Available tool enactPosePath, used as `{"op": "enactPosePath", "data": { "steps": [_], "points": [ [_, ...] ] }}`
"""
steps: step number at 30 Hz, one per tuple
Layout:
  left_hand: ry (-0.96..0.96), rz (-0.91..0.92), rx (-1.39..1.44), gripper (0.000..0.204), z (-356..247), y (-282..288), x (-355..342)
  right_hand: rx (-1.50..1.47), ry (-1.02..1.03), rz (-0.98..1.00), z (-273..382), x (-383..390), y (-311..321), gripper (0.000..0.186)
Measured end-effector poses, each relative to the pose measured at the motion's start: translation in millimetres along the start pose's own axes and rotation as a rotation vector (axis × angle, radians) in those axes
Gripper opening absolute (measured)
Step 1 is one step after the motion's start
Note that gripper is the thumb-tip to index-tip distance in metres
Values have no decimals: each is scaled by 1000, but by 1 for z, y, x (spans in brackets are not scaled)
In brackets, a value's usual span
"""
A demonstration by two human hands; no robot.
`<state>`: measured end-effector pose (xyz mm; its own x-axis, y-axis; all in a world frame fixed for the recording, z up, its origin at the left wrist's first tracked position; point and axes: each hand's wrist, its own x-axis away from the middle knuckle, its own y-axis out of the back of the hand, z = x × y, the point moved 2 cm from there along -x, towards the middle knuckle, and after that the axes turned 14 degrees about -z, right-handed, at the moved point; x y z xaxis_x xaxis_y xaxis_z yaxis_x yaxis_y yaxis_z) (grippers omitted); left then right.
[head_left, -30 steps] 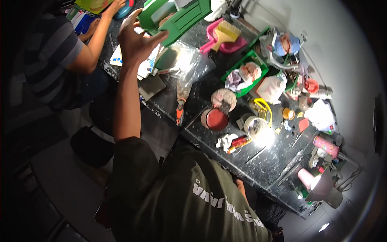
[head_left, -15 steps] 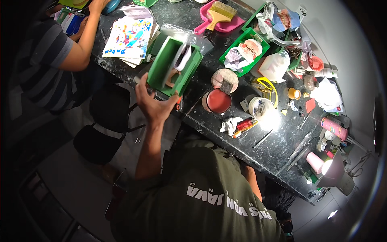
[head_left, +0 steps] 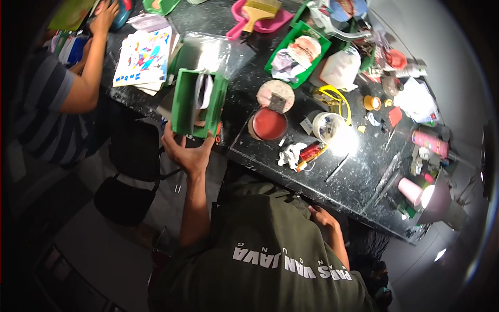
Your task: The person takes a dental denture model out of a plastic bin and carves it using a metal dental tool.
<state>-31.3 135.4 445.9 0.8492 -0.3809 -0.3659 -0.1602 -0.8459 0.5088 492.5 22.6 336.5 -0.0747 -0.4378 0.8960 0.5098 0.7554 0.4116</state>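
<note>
Head view. Green bin (head_left: pixel 182 104): just beyond your left hand (head_left: pixel 190 154), gripped across its near end, likely for balance. Paper (head_left: pixel 205 92): inside, beyond that hand. Your right hand (head_left: pixel 324 216): beside the table (head_left: pixel 358 187); closure cannot be told.

Before you, a black workbench (head_left: pixel 358 174) with a pale-speckled top slants down toward your right, where a lit desk lamp (head_left: pixel 439 200) stands. A pale wall (head_left: pixel 442 62) rises beyond it. To your left, a black chair (head_left: pixel 122 200) stands on the shadowed grey floor (head_left: pixel 119 260).
</note>
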Motion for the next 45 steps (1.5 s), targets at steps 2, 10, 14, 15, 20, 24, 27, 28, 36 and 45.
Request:
{"op": "enactPosePath", "data": {
  "steps": [2, 10, 14, 15, 20, 24, 27, 28, 36, 45],
  "points": [
    [5, 25, 23, 90, 9, 2, 1, 131, 271, 77, 41, 34, 32, 62],
    [38, 16, 15, 91, 5, 10, 5, -219, 907, -497, 285, 85, 122, 21],
    [51, -1, 51, 92, 7, 15, 4, -314, 1028, -797, 352, 22, 134, 25],
    [50, -8, 74, 92, 10, 17, 4, -313, 1034, -807, 366, 14, 138, 25],
    [50, -18, 104, 86, 7, 18, 4, -322, 770, -895, 414, -23, 159, 39],
    [66, 2, 110, 90, 5, 12, 4, -241, 928, -1157, 420, -58, 159, 33],
    [71, 19, 116, 93, 0, 11, 5, -266, 884, -1124, 419, -60, 159, 25],
    [65, 31, 118, 93, -3, 11, 5, -268, 886, -1124, 420, -59, 161, 25],
    [34, 50, 107, 93, -7, 0, -1, -184, 928, -1128, 423, -71, 188, 18],
    [-6, 47, 101, 94, -1, -4, -2, 107, 899, -1207, 451, -80, 210, 19]
  ]
}}
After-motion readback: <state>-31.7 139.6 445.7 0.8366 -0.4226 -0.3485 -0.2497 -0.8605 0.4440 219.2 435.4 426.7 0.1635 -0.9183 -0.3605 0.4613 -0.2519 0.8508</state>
